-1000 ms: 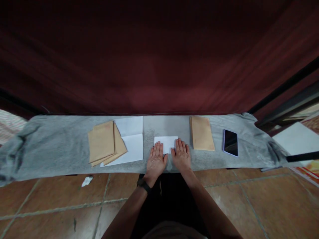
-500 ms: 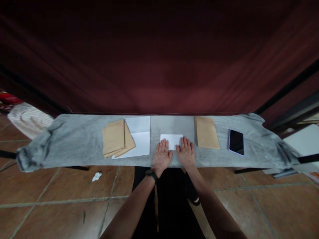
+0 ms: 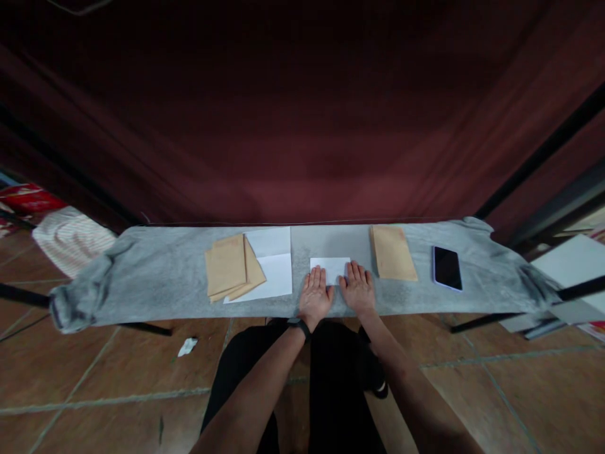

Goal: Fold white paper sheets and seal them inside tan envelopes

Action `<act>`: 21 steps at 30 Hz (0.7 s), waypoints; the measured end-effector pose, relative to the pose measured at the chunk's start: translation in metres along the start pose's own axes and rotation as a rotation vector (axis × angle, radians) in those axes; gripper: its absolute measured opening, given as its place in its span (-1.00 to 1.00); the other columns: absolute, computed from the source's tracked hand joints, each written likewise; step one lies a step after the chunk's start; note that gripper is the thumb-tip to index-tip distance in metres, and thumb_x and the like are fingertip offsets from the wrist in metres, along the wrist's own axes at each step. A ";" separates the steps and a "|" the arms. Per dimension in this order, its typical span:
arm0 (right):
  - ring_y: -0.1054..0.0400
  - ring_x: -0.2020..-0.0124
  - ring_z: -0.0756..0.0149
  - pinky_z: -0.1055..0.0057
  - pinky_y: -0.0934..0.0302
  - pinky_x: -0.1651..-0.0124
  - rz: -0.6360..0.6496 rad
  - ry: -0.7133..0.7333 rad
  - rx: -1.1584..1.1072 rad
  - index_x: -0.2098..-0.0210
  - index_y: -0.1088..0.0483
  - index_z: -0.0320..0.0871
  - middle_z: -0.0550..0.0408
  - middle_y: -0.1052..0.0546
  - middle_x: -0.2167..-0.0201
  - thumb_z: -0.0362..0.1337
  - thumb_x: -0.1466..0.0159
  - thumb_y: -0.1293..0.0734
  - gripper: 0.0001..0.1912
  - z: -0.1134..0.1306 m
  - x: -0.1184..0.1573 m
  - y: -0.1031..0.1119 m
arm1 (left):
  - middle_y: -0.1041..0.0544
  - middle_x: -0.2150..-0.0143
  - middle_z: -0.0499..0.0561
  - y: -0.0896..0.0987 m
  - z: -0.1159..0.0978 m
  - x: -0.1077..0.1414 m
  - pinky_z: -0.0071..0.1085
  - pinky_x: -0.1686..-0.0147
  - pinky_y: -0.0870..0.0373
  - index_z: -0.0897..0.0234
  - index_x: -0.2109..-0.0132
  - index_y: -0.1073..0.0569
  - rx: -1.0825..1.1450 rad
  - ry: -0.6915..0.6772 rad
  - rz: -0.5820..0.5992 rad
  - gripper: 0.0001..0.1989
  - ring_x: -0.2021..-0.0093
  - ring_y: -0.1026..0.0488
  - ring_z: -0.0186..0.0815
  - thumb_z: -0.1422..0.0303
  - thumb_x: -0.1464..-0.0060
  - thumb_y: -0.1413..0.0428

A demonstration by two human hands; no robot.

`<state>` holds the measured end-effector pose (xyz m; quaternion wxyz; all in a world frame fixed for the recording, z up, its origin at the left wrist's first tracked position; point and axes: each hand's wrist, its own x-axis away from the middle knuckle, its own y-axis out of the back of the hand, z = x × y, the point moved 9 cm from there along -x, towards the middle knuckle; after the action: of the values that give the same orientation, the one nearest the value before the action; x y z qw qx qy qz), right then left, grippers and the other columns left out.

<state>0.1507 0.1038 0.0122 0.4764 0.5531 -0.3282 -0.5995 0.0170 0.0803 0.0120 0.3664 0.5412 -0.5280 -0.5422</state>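
White paper (image 3: pixel 334 270) partly under hands (image 3: pixel 316 301), forearms (image 3: pixel 265 386) cropped

- No text, label, brand, number or sign can be read.
- Left envelopes (image 3: pixel 225 263): any print is too faint to make out.
- Right envelopes (image 3: pixel 395 255): likewise too faint.
- Small paper (image 3: pixel 331 267): no legible writing.
- Phone (image 3: pixel 447 268): dark screen, nothing legible.
- Red item (image 3: pixel 35 199), far left: pale patches, too blurred to read.

Here a grey-draped table (image 3: pixel 155 271) holds, left to right: brown envelopes (image 3: pixel 225 266) overlapping a creased sheet (image 3: pixel 278 276), small white paper (image 3: pixel 333 270), envelope stack (image 3: pixel 395 253), smartphone (image 3: pixel 447 268).
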 end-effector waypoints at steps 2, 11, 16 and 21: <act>-0.14 -0.36 -0.03 -0.01 0.11 -0.38 0.003 0.007 0.015 -0.38 -0.17 -0.33 -0.21 -0.27 -0.36 -0.11 -0.47 -0.06 -0.39 0.000 0.001 -0.003 | -0.09 -0.48 0.25 -0.002 0.001 0.000 -0.09 -0.44 0.03 0.49 -0.44 -0.09 0.002 0.000 -0.001 -0.35 -0.49 0.02 -0.11 0.18 -0.35 0.18; -0.09 -0.40 0.07 0.05 0.07 -0.37 0.190 -0.013 0.053 -0.40 -0.16 -0.13 -0.06 -0.20 -0.42 -0.16 -0.48 -0.07 -0.46 -0.013 -0.008 -0.021 | -0.10 -0.47 0.30 0.007 0.002 0.003 -0.03 -0.43 0.01 0.48 -0.41 -0.17 0.078 -0.049 -0.024 -0.37 -0.48 -0.03 -0.05 0.16 -0.35 0.15; -0.17 -0.35 0.22 0.17 -0.04 -0.32 0.255 -0.028 0.076 -0.34 -0.25 0.00 0.04 -0.29 -0.37 -0.26 -0.46 -0.09 -0.51 -0.023 -0.017 -0.020 | -0.15 -0.46 0.24 0.010 0.000 0.006 0.05 -0.41 0.01 0.35 -0.41 -0.20 0.102 -0.157 -0.048 -0.39 -0.47 -0.07 -0.06 0.12 -0.36 0.14; -0.13 -0.38 0.17 0.14 0.05 -0.38 0.206 -0.026 0.077 -0.38 -0.18 -0.12 0.00 -0.23 -0.41 -0.23 -0.47 -0.08 -0.48 -0.018 -0.010 -0.019 | -0.15 -0.46 0.28 0.006 0.001 0.007 0.01 -0.41 0.03 0.40 -0.40 -0.20 0.064 -0.173 -0.023 -0.36 -0.47 -0.06 -0.04 0.08 -0.36 0.15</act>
<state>0.1640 0.1215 -0.0053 0.5097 0.5265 -0.4124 -0.5412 0.0145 0.0730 0.0161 0.2958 0.5100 -0.5684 -0.5739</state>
